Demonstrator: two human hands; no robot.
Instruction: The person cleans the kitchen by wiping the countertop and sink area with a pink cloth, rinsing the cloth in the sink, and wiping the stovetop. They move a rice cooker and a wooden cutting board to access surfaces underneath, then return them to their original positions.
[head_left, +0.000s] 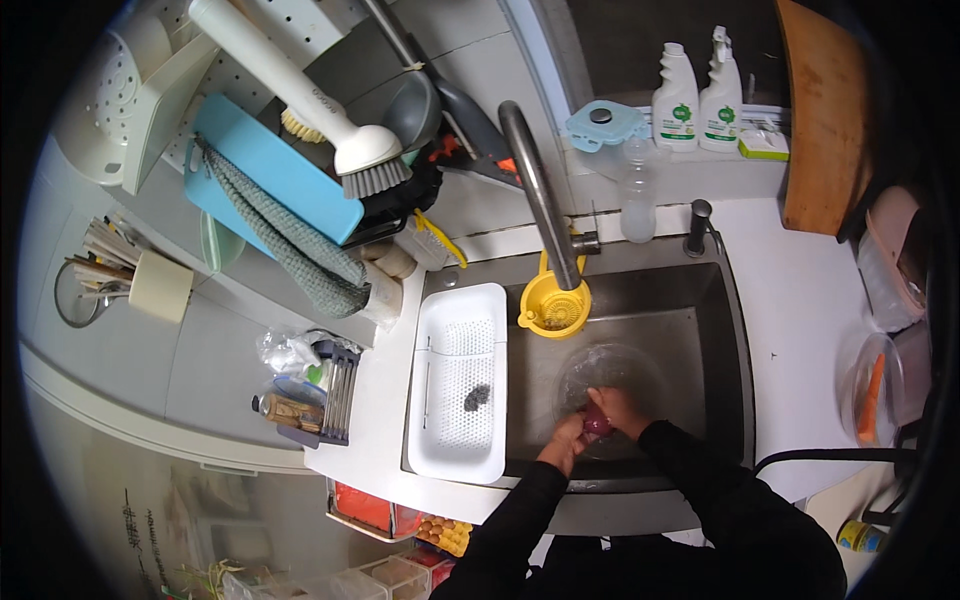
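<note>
Both hands meet low in the stainless steel sink (525, 390), over a clear bowl (574, 364). Between them is a round, purplish-red thing, perhaps a red onion (597, 422). My left hand (568, 441) holds it from the left, and my right hand (621, 409) grips its upper right side. The fingers hide part of it. A white perforated colander (457, 311) lies along the sink's left side, with a dark mesh scrubber (477, 397) in it. Beneath the steel faucet (541, 202) hangs a yellow strainer basket (556, 309).
A clear bottle (638, 206) and a soap dispenser (698, 225) stand behind the sink. Two spray bottles (676, 101) are on the sill beside a wooden board (825, 120). At right, a carrot (871, 397) lies in a clear container. A white brush (367, 150) hangs upper left.
</note>
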